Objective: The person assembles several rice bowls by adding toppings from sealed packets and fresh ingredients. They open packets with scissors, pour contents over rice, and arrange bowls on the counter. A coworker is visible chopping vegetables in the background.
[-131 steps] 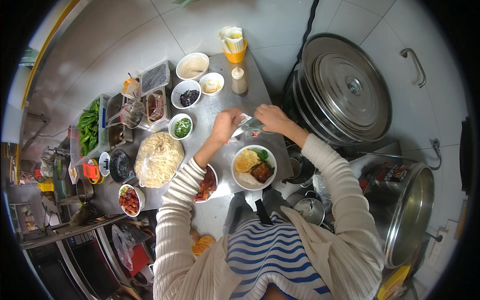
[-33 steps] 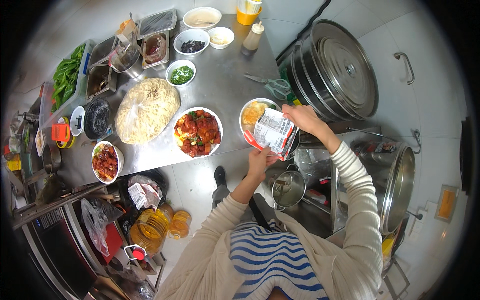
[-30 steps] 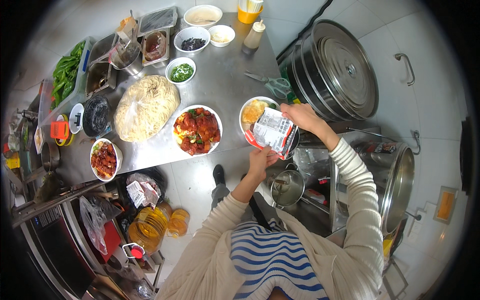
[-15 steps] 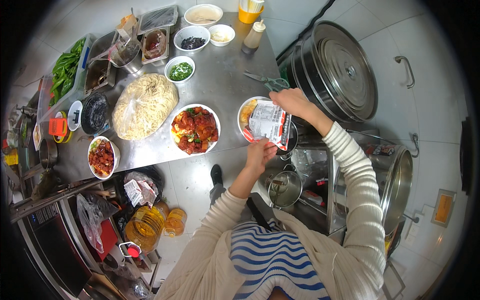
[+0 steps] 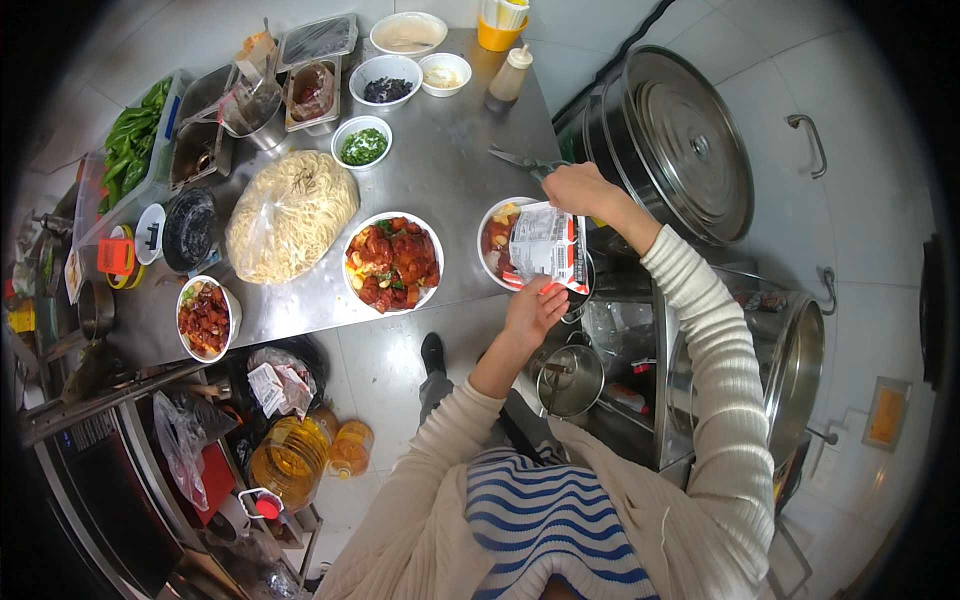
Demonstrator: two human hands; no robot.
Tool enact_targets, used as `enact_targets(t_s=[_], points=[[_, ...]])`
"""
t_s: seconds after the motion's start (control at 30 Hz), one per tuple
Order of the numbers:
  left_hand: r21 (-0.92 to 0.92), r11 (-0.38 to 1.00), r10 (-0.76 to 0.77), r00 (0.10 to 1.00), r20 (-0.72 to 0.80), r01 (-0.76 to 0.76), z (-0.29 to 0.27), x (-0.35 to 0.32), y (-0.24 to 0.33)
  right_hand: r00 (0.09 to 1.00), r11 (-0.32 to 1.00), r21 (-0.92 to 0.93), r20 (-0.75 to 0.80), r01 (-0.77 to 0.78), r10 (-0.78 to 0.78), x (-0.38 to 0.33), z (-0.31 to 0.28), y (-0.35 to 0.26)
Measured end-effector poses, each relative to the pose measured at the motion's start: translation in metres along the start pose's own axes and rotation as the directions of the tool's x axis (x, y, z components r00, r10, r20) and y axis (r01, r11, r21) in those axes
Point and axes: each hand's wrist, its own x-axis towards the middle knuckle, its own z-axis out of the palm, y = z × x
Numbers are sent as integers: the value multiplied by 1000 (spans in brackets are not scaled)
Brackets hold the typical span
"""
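A white and red food pouch (image 5: 545, 245) is tipped over a white bowl (image 5: 483, 248) at the table's right end. Reddish chunks and paler pieces (image 5: 497, 232) show in the bowl, partly hidden by the pouch. My left hand (image 5: 536, 312) grips the pouch's near edge. At its far right corner, my right hand (image 5: 588, 190) has closed fingers around the packaging. Scissors (image 5: 520, 160) lie just beyond that hand, which covers most of their handles. To the left stands a larger white bowl of red-sauced chunks (image 5: 392, 262).
Left along the steel table (image 5: 440, 180) are a bag of noodles (image 5: 290, 215), a smaller bowl of red chunks (image 5: 205, 315), chopped greens (image 5: 363, 146) and a sauce bottle (image 5: 508, 80). Large lidded steel pots (image 5: 690, 140) stand at right; oil jugs (image 5: 290, 455) are below.
Reddish chunks now show in the bowl where yellowish contents showed before. The pouch has shifted slightly right, and my right hand has moved a little up, over the scissors' handles.
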Motion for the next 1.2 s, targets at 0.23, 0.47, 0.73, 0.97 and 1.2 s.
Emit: enact_targets(t_s=[0.23, 0.47, 0.73, 0.97, 1.2], points=[[-17, 999, 41, 999, 35, -40, 5, 3, -5, 997, 1000, -20, -69, -24, 22, -1, -16, -7], [31, 997, 70, 998, 6, -70, 5, -8, -2, 996, 997, -73, -91, 18, -25, 7, -8, -14], [-15, 1000, -12, 997, 79, 13, 9, -2, -5, 991, 991, -15, -13, -131, 131, 2, -9, 8], [-66, 997, -22, 994, 111, 30, 14, 9, -19, 993, 993, -38, 28, -115, 116, 1, -11, 10], [-52, 997, -40, 987, 156, 48, 16, 10, -29, 990, 991, -34, 53, -128, 130, -5, -13, 8]])
